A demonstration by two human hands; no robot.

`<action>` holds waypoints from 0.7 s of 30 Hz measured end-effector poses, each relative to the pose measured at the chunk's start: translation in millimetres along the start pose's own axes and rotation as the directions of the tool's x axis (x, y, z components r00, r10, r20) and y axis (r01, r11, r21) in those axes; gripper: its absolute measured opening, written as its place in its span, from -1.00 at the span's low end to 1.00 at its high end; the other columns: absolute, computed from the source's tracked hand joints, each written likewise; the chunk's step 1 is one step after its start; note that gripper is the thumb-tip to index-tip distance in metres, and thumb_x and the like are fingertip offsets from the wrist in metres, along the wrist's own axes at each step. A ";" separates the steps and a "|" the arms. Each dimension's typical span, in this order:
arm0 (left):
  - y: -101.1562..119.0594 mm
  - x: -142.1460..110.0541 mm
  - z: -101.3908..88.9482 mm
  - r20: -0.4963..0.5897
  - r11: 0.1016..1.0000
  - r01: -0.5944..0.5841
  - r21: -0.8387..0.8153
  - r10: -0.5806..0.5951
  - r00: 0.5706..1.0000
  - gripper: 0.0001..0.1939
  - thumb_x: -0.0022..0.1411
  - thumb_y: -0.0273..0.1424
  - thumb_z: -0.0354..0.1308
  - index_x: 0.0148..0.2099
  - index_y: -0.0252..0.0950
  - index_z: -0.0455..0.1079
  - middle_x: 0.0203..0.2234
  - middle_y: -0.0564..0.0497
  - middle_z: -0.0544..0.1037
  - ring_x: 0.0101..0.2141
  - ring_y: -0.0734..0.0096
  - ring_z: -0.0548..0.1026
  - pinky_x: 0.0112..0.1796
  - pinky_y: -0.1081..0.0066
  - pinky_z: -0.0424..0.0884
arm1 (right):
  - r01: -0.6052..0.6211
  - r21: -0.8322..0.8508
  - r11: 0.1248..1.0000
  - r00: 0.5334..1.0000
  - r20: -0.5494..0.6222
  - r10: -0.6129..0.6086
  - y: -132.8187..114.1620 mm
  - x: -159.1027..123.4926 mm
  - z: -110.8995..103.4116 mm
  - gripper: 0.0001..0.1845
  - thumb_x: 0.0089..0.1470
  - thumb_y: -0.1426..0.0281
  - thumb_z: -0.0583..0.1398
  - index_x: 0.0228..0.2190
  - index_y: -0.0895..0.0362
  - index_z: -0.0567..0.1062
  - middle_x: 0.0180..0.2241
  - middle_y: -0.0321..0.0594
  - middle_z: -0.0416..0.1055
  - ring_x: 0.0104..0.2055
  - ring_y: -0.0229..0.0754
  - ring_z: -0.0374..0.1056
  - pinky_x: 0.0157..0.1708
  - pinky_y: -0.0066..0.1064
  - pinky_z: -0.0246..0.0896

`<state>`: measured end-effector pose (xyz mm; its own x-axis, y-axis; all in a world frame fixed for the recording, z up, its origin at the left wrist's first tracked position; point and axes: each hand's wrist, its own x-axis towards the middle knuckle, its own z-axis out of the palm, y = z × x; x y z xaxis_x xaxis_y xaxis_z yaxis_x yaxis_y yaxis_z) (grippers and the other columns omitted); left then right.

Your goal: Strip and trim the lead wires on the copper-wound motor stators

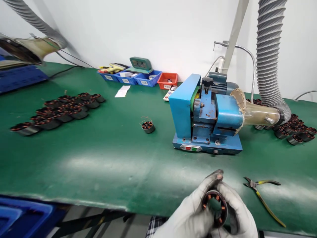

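Note:
Both gloved hands hold one copper-wound motor stator (224,211) close to the table's front edge. My left hand (192,211) grips its left side, with the thumb blurred across the front of the ring. Around the right side and below curl the fingers of my right hand (237,206). The fingertips of the two hands meet above the ring. Yellow-handled cutting pliers (264,196) lie spread on the table to the right. A single stator (148,127) with loose wire ends stands mid-table, left of a blue belt sander (205,115).
Stator groups stand at the left (61,110) and right (294,130) of the green table (104,172). Small blue bins (148,79), a red bin (167,79), a clock (141,63) and a paper slip (122,91) line the back. A grey hose (271,49) joins the machine.

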<state>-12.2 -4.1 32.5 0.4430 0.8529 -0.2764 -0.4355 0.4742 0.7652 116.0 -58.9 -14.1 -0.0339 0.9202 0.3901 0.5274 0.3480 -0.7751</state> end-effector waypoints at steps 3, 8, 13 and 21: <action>11.9 -6.2 3.7 -0.015 0.992 -0.050 0.114 0.053 0.999 -0.72 0.11 -0.19 0.18 -0.36 -0.32 0.52 -0.22 -0.08 0.55 -0.06 0.15 0.42 -0.01 0.32 0.27 | 0.051 -0.019 0.999 0.997 -0.053 -0.052 2.0 1.7 0.1 -0.43 -0.12 0.42 0.33 -0.02 0.00 0.40 -0.05 -0.07 0.42 -0.03 0.11 0.37 -0.13 -0.19 0.38; 12.5 -6.5 -2.6 -0.262 0.954 -0.301 -0.012 0.287 0.921 -0.67 0.11 -0.15 0.19 -0.54 -0.27 0.38 -0.53 0.05 0.48 -0.15 0.27 0.46 -0.12 0.42 0.32 | 0.004 -0.006 1.000 0.972 -0.236 -0.005 7.0 5.4 -3.7 -0.43 -0.13 0.40 0.34 -0.04 0.08 0.36 -0.10 0.00 0.43 -0.09 0.09 0.40 -0.20 -0.18 0.40; 13.1 -1.7 -5.7 -0.297 0.993 -0.082 0.082 0.103 0.949 -0.66 -0.20 -0.34 0.42 -0.28 -0.28 0.53 -0.34 -0.04 0.59 -0.28 0.29 0.51 -0.23 0.41 0.41 | -0.023 -0.011 1.000 0.958 -0.287 0.019 4.4 6.2 -4.7 -0.48 -0.11 0.37 0.33 -0.07 0.11 0.37 -0.09 0.02 0.41 -0.09 0.07 0.39 -0.20 -0.18 0.39; 25.7 2.6 2.5 -0.578 0.970 -0.210 0.123 0.242 0.779 -0.86 -0.31 -0.49 0.36 -0.56 -0.31 0.50 -0.59 0.06 0.58 -0.52 0.48 0.50 -0.43 0.56 0.43 | -0.026 0.001 1.000 0.934 -0.357 0.025 3.1 5.9 2.0 -0.54 -0.10 0.29 0.31 -0.12 0.10 0.40 -0.14 -0.02 0.42 -0.13 0.05 0.40 -0.25 -0.19 0.39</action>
<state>-20.3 9.7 52.9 -0.2134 0.9056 -0.3666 -0.4193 0.2541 0.8716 115.7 -52.1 -15.1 0.2844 0.8039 0.5223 0.5272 0.3239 -0.7856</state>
